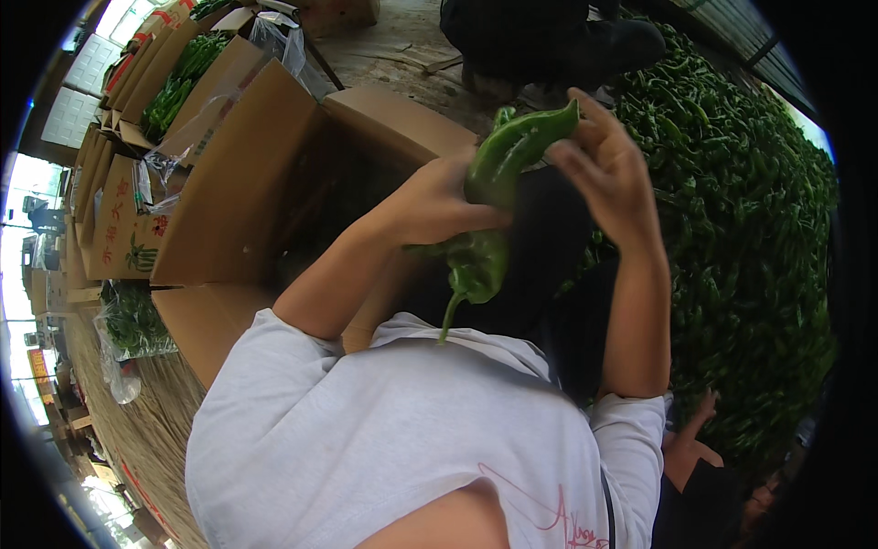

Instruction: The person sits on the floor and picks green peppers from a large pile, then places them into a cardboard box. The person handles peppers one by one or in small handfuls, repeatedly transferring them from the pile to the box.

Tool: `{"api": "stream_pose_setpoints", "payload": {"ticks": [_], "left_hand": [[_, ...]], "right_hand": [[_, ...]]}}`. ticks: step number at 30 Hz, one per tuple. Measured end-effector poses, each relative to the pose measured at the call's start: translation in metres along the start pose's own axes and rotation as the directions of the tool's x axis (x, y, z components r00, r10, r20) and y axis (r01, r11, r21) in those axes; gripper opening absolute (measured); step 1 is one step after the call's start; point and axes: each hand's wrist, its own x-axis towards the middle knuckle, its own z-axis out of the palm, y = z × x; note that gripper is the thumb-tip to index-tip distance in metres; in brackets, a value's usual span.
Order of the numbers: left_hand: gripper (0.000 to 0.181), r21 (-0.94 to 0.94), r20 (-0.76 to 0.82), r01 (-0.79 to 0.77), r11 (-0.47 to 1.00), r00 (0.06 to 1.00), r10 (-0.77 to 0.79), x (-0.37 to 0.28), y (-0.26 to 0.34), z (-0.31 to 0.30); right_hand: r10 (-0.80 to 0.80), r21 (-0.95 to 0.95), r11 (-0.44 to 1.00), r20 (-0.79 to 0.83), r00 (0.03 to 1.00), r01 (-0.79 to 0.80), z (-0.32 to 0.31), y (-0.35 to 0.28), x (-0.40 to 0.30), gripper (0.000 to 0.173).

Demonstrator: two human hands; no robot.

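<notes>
My left hand (pixel 456 199) is closed around long green peppers (pixel 504 161); one points up to the right and another hangs below with its stem (pixel 449 316) down. At the upper end of the peppers is my right hand (pixel 607 161), thumb and fingers around a curved tip; whether it presses on the tip is hard to tell. An open cardboard box (pixel 236 178) stands beside my left forearm, its inside dark. To the right of my right arm spreads a large heap of green peppers (pixel 741 226).
Cartons holding green peppers (pixel 188 68) stand at the upper left. A clear plastic bag of peppers (pixel 137 322) lies on the floor sheet at left. Another person's dark-clad leg and shoe (pixel 617 48) are at the top, and a co-worker's arm (pixel 689 446) reaches in at lower right.
</notes>
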Motion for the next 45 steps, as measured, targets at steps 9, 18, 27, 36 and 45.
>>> {"api": "stream_pose_setpoints", "payload": {"ticks": [9,18,27,36,45], "left_hand": [[0.053,0.495,-0.268,0.127,0.859,0.963,0.012,-0.011,0.016,0.013],[0.041,0.379,-0.213,0.08,0.922,0.977,0.003,-0.045,-0.025,-0.089],[0.077,0.626,-0.186,0.615,0.48,0.715,-0.674,-0.169,-0.251,-0.197],[0.095,0.745,-0.461,0.666,-0.033,0.479,-0.747,-0.203,-0.399,-0.101],[0.085,0.597,-0.285,0.761,0.254,0.497,-0.82,-0.286,-0.415,-0.228]], "right_hand": [[0.055,-0.01,0.998,-0.333,0.941,-0.062,0.056,0.012,-0.005,0.025],[-0.009,-0.263,0.963,-0.256,0.967,-0.061,0.054,0.012,-0.004,0.064],[0.303,-0.064,0.907,-0.59,0.748,-0.417,-0.156,0.056,-0.102,0.049],[0.357,-0.029,0.823,-0.751,0.556,-0.568,-0.243,0.075,-0.258,0.05],[0.686,0.507,0.546,-0.727,0.008,-0.667,-0.19,0.206,-0.417,0.053]]}}
